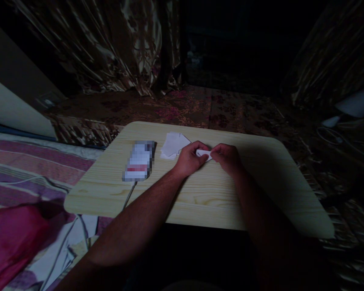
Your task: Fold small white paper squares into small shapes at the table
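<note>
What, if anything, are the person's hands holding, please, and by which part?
A small flat white piece, apparently paper: the left hand grips its left end, and the right hand pinches its right end.

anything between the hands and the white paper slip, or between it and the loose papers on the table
The left hand and right hand both hold the white paper slip, with nothing visible in between. From the slip to the loose papers, the left hand itself stands in the way, by the papers' right edge.
</note>
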A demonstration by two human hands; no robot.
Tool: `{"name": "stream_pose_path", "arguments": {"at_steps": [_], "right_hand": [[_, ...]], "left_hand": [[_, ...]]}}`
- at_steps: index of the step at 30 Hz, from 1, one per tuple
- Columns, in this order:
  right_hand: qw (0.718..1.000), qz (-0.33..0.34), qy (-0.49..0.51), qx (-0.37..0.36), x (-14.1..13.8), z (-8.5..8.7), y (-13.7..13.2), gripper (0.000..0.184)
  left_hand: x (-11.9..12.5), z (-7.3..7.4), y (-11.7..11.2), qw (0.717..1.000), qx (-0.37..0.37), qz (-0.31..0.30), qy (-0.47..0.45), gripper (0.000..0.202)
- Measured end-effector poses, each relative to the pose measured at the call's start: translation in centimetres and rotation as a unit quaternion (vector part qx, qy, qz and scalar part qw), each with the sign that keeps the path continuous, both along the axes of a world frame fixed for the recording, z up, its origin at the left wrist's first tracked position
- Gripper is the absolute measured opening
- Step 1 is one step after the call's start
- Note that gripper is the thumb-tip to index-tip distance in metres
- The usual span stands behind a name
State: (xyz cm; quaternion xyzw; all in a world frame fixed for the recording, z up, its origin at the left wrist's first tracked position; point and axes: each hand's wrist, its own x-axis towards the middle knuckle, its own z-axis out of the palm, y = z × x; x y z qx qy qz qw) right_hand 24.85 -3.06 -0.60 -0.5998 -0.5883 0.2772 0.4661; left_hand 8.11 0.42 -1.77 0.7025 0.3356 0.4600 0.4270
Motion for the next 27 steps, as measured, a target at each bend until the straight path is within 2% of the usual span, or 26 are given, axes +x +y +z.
{"name": "stream_pose_path", "arguments": {"at_steps": [5,10,14,27], "right_hand": [[0.999,0.017,0.026,-0.017,0.0,0.5,-0.3,0.013],[1.000,-0.003,0.025,-0.009,0.2,0.5,-0.2,0.011],[0.999,0.009,0.028,-0.021,0.2,0.5,-0.2,0.013],[0.999,-0.018,0.033,-0.010,0.4,-0.5,0.4,0.013]], "left_hand": [[-0.1,0.1,0.1,1.000,-0.002,0.008,-0.003,0.019],[-0.1,-0.2,0.3,1.000,-0.008,0.001,-0.008,0.019],[-0.2,-0.3,0.4,1.000,-0.013,0.007,-0.010,0.019],[-0.2,-0.3,0.6,0.998,-0.046,0.025,-0.030,0.017]]}}
